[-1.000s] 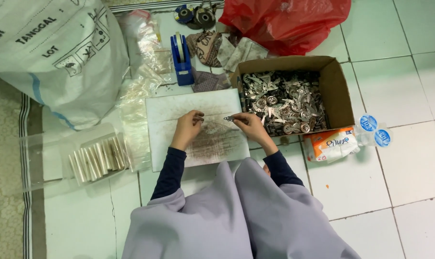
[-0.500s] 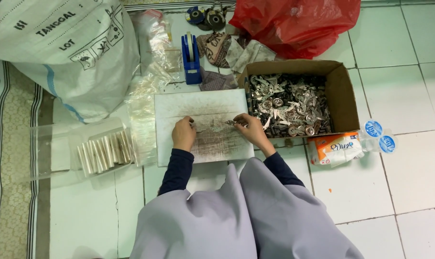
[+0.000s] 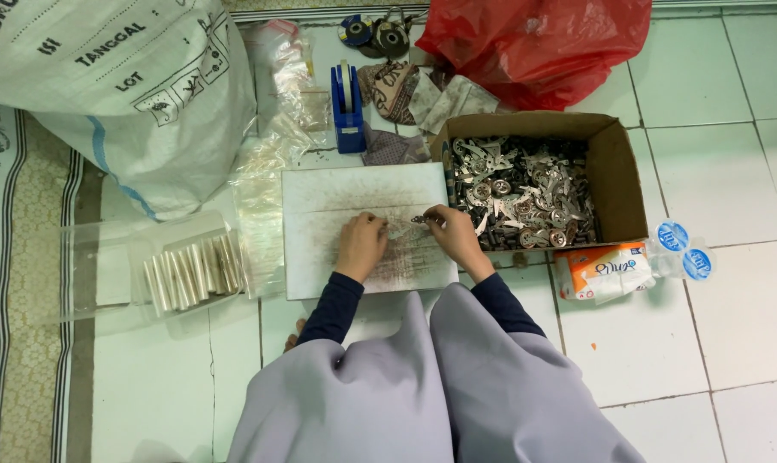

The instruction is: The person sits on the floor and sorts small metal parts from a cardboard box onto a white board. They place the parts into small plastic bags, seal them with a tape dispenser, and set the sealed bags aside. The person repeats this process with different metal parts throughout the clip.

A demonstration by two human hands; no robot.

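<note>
Both hands rested on a white board [image 3: 320, 193]. Right hand [image 3: 455, 240] pinched a small metal part [image 3: 419, 219]; left hand [image 3: 360, 244] curled, grip unclear. Cardboard box [image 3: 618, 171] of metal pcs sat just right.

Small silvery metal part [image 3: 419, 219], pinched between fingertips of both hands, held just above a white, grey-smudged work board [image 3: 320, 193] lying flat on the tiled floor, beside a cardboard box of similar metal parts [image 3: 521, 193]
</note>
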